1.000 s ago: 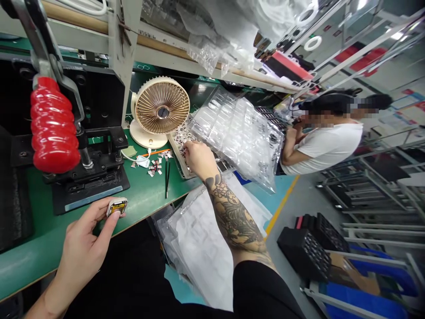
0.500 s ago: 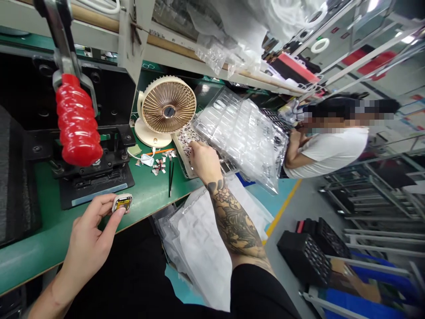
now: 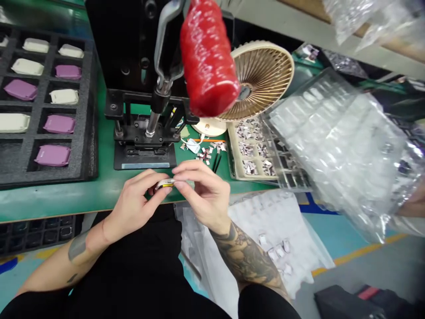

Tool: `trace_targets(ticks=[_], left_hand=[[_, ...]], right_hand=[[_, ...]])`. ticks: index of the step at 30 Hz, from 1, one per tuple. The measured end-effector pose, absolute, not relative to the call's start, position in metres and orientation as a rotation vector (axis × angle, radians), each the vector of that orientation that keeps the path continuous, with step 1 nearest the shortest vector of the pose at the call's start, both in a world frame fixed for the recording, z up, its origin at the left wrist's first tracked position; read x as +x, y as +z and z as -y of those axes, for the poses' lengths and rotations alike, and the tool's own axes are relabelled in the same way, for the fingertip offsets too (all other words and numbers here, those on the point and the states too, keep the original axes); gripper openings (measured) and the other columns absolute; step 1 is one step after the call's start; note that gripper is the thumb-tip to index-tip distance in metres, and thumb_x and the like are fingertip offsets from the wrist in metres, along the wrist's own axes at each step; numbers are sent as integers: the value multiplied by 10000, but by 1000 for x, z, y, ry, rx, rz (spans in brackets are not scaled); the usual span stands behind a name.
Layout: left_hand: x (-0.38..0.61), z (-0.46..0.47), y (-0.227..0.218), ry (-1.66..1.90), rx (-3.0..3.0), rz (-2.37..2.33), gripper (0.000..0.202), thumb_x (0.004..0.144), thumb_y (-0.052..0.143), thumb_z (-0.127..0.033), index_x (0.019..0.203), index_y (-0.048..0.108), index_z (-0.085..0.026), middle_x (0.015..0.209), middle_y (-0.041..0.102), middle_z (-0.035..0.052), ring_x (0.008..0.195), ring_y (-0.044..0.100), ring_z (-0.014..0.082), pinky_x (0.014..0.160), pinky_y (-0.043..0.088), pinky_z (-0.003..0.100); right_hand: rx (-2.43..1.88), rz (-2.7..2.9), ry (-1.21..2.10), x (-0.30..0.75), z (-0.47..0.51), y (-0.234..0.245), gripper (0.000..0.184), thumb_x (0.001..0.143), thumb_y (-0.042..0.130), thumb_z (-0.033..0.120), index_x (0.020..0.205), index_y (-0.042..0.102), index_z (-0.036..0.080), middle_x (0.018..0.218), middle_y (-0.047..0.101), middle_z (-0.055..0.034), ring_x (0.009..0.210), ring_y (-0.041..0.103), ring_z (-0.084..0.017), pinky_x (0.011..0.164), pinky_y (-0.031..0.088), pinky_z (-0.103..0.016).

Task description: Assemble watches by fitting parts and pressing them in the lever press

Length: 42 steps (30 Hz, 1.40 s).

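Observation:
My left hand (image 3: 134, 204) pinches a small white and yellow part (image 3: 165, 183) at the front edge of the green bench (image 3: 66, 199). My right hand (image 3: 202, 192) meets it from the right, its fingertips pinched on the same part. Both hands sit just in front of the black hand press (image 3: 146, 128), whose red lever handle (image 3: 207, 57) hangs above. A beige tray of small metal pieces (image 3: 250, 153) lies to the right of the hands.
A black foam tray (image 3: 46, 102) with white and purple shells fills the left of the bench. A beige desk fan (image 3: 262, 79) stands behind the press. Clear blister trays in plastic (image 3: 338, 141) lean at the right. White bags (image 3: 265, 221) hang below the bench edge.
My right hand has left the tray of metal pieces and come back to the part in my left hand. The view has swung left and down, and the foam tray now shows.

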<state>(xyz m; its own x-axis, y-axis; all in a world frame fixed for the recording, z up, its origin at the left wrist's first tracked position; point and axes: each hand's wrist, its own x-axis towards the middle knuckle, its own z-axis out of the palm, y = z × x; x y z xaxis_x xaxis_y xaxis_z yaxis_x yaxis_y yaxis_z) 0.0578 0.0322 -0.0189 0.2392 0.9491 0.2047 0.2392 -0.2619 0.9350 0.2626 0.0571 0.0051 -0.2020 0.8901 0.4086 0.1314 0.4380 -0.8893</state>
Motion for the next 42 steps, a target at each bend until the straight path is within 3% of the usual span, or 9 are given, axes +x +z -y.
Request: trace_targets(ticks=[5, 11, 16, 21, 26, 31, 36, 39, 42], left_hand=[[58, -33, -17, 1053, 1691, -1135, 132, 1132, 692, -323, 1130, 782, -227, 938, 700, 21, 809, 629, 177, 758, 473, 317], [57, -34, -15, 1024, 1657, -1120, 141, 1153, 634, -292, 1088, 727, -210, 896, 676, -7, 778, 571, 154, 744, 437, 295], [55, -33, -15, 1006, 1632, -1111, 139, 1153, 645, -308, 1083, 715, -210, 882, 652, -24, 776, 557, 142, 744, 431, 282], [54, -32, -16, 973, 1615, -1118, 185, 1163, 610, -321, 1051, 693, -199, 830, 587, -40, 739, 497, 133, 716, 406, 289], [52, -34, -17, 945, 1625, -1113, 233, 1174, 593, -350, 1031, 699, -199, 896, 677, -9, 801, 578, 149, 760, 440, 302], [50, -26, -22, 957, 1639, -1190, 210, 1163, 642, -383, 1075, 753, -227, 874, 714, -19, 774, 634, 141, 759, 488, 280], [51, -26, -39, 1111, 1379, -1221, 262, 1051, 827, -419, 1230, 770, -236, 1195, 866, 49, 1086, 832, 223, 1011, 631, 314], [53, -26, -44, 1141, 1303, -1198, 362, 1005, 877, -432, 1285, 740, -249, 1273, 876, 65, 1210, 839, 258, 1128, 640, 360], [52, -25, -46, 1066, 1361, -1230, 452, 1016, 848, -497, 1401, 754, -280, 1310, 873, 59, 1283, 819, 285, 1215, 613, 420]], right_hand=[[-936, 1630, 997, 264, -61, -8, 130, 1013, 827, 168, 1088, 862, 268, 1054, 827, -43, 1016, 790, -190, 936, 686, -375], [-872, 1921, 774, 274, -58, -7, 485, 964, 899, 182, 1424, 780, 278, 1288, 802, -83, 1173, 778, -218, 1043, 683, -389], [-832, 2068, 701, 277, -60, -5, 601, 937, 951, 301, 1487, 720, 238, 1355, 765, -122, 1249, 767, -256, 1097, 686, -404], [-779, 2202, 483, 277, -61, -7, 493, 1026, 830, 214, 1497, 683, 234, 1354, 776, -136, 1218, 780, -259, 1051, 702, -436], [-667, 2319, 174, 276, -63, -13, 538, 1046, 813, 251, 1553, 646, 185, 1289, 815, -153, 1210, 804, -304, 1006, 717, -481], [-663, 2318, 86, 276, -60, -12, 401, 1098, 748, 286, 1456, 676, 120, 1321, 816, -157, 1247, 792, -261, 1048, 705, -420], [-793, 2177, -4, 313, -59, 16, 469, 1061, 806, 350, 1460, 681, 137, 1375, 786, -177, 1288, 771, -260, 1092, 690, -417], [-970, 2003, -104, 354, -56, 45, 371, 1034, 791, 217, 1400, 736, 200, 1299, 802, -133, 1211, 785, -241, 1060, 686, -413], [-1208, 1889, -239, 405, -67, 74, 266, 1059, 731, 243, 1320, 782, 237, 1261, 820, -95, 1162, 788, -235, 1034, 682, -428]])
